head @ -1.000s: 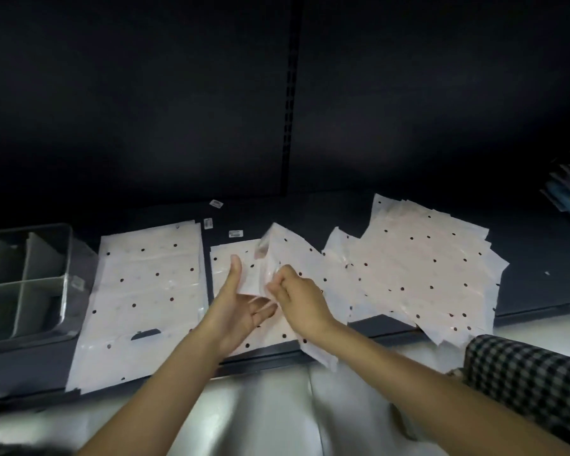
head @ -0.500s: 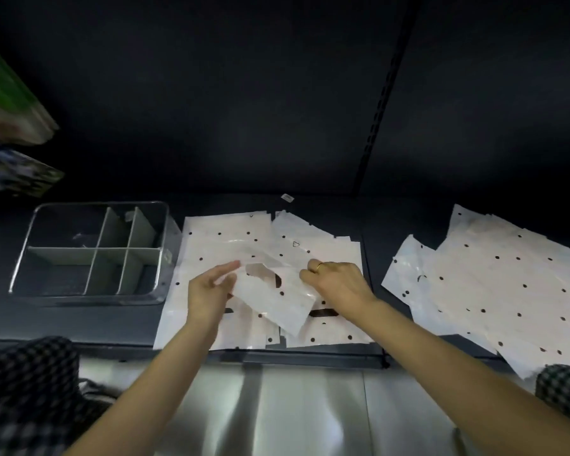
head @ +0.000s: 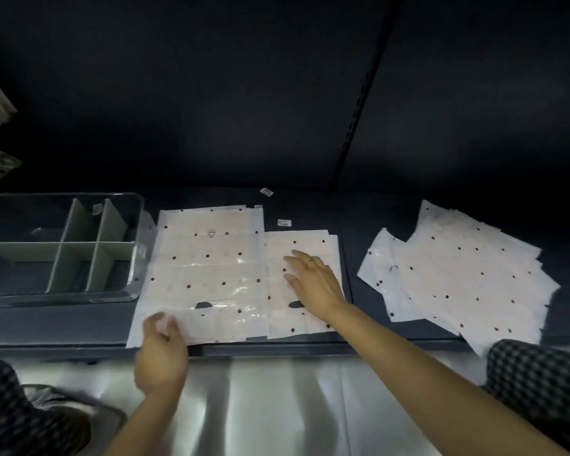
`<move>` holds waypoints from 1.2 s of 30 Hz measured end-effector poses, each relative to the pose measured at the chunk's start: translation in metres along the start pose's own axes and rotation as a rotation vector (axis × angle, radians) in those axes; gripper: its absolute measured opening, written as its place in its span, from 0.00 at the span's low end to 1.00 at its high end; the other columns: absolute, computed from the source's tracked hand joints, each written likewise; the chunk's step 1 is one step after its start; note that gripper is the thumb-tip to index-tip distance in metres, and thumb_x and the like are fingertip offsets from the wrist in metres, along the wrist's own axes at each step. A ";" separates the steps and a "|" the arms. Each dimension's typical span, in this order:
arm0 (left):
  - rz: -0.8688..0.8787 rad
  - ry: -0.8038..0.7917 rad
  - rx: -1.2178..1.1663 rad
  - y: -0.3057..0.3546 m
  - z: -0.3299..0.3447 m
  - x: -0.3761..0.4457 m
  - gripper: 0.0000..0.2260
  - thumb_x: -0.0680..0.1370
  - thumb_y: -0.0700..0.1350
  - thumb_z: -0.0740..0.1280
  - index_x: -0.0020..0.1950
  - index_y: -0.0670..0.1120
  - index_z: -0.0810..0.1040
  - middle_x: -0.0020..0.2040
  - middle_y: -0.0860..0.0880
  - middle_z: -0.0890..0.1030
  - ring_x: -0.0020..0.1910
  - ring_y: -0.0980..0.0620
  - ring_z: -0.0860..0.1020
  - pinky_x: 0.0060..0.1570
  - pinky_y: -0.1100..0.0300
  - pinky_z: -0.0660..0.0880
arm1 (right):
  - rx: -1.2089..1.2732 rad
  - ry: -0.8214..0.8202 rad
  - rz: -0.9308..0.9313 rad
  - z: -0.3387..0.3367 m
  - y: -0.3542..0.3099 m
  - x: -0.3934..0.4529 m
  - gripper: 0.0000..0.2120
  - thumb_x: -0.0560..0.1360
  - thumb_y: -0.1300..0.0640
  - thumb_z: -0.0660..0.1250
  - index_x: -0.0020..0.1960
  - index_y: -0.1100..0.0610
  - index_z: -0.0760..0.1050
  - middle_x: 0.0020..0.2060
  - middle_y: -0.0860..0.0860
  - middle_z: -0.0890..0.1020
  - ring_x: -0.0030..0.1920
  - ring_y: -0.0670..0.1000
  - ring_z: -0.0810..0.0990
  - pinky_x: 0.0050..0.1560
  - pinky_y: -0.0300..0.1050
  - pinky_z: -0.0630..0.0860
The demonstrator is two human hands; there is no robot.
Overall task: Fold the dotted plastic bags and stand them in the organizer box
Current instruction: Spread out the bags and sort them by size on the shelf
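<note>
While left hand (head: 160, 352) pinches large dotted bag's (head: 208, 274) near corner | right hand (head: 313, 279) flat, fingers spread, on smaller bag (head: 301, 245) | organizer box (head: 60, 248) left of frame, nearer left hand

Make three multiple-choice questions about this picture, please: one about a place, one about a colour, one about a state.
1. Where is the organizer box?
A. Left of the flat bags
B. Right of the loose pile
C. On the bags

2. What colour are the dots on the flat bags?
A. Bright green
B. Dark
C. Yellow

3. How is the right hand?
A. Curled round a cup
B. Fingers spread flat on a bag
C. Inside the box

Answers:
1 A, the box stands at the shelf's left end, beside the bags.
2 B, the dots look dark on pale plastic.
3 B, its straight fingers lie on the smaller bag.
</note>
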State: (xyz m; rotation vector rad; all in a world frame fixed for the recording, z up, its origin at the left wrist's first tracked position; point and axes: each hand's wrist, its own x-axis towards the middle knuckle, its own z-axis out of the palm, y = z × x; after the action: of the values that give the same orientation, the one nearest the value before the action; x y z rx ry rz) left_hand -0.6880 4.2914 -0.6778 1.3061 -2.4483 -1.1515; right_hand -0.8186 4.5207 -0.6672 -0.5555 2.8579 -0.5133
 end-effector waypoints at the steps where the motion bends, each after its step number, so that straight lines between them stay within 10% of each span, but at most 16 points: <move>1: -0.016 0.051 -0.017 0.003 -0.001 0.003 0.14 0.81 0.50 0.56 0.63 0.46 0.69 0.54 0.34 0.78 0.53 0.32 0.75 0.52 0.44 0.70 | -0.010 0.035 0.063 -0.009 0.020 -0.006 0.23 0.82 0.51 0.54 0.75 0.54 0.58 0.74 0.52 0.61 0.71 0.54 0.62 0.71 0.49 0.61; 6: -0.016 0.224 -0.142 0.010 -0.005 0.015 0.15 0.80 0.52 0.57 0.61 0.44 0.68 0.56 0.33 0.76 0.55 0.30 0.74 0.57 0.37 0.70 | 0.009 0.262 0.578 -0.055 0.141 -0.058 0.27 0.81 0.52 0.57 0.76 0.59 0.53 0.72 0.56 0.65 0.71 0.57 0.62 0.68 0.51 0.65; 12: 0.489 -0.072 0.102 0.019 0.010 -0.002 0.07 0.77 0.46 0.67 0.54 0.46 0.79 0.50 0.39 0.78 0.47 0.38 0.73 0.53 0.41 0.70 | -0.049 0.190 0.908 -0.055 0.233 -0.130 0.23 0.80 0.47 0.56 0.72 0.55 0.62 0.71 0.55 0.65 0.68 0.59 0.64 0.61 0.52 0.67; 18: 0.663 -0.494 0.441 0.011 0.047 -0.012 0.23 0.76 0.45 0.69 0.71 0.48 0.70 0.75 0.45 0.63 0.74 0.41 0.57 0.72 0.48 0.54 | 0.018 0.499 0.889 -0.048 0.238 -0.133 0.12 0.78 0.54 0.63 0.52 0.62 0.79 0.52 0.60 0.79 0.54 0.61 0.73 0.47 0.49 0.70; 28: 0.718 -0.587 0.235 0.042 0.049 -0.039 0.20 0.77 0.45 0.68 0.68 0.48 0.72 0.71 0.51 0.68 0.73 0.49 0.62 0.69 0.56 0.60 | 0.326 0.582 0.505 -0.045 0.149 -0.079 0.10 0.79 0.56 0.63 0.52 0.60 0.81 0.50 0.55 0.80 0.50 0.56 0.77 0.46 0.46 0.72; 36: 0.015 -0.838 -0.369 0.115 0.058 -0.060 0.26 0.76 0.60 0.62 0.72 0.53 0.65 0.68 0.53 0.70 0.67 0.50 0.69 0.68 0.52 0.64 | 0.527 0.254 -0.031 -0.050 0.062 -0.061 0.08 0.74 0.55 0.69 0.52 0.54 0.83 0.43 0.41 0.75 0.46 0.44 0.75 0.46 0.40 0.73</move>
State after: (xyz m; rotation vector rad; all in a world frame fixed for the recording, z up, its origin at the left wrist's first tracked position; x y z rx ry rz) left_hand -0.7518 4.4077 -0.6266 0.7748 -2.4787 -2.3745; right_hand -0.7950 4.6136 -0.6363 -0.4617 2.7567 -1.3708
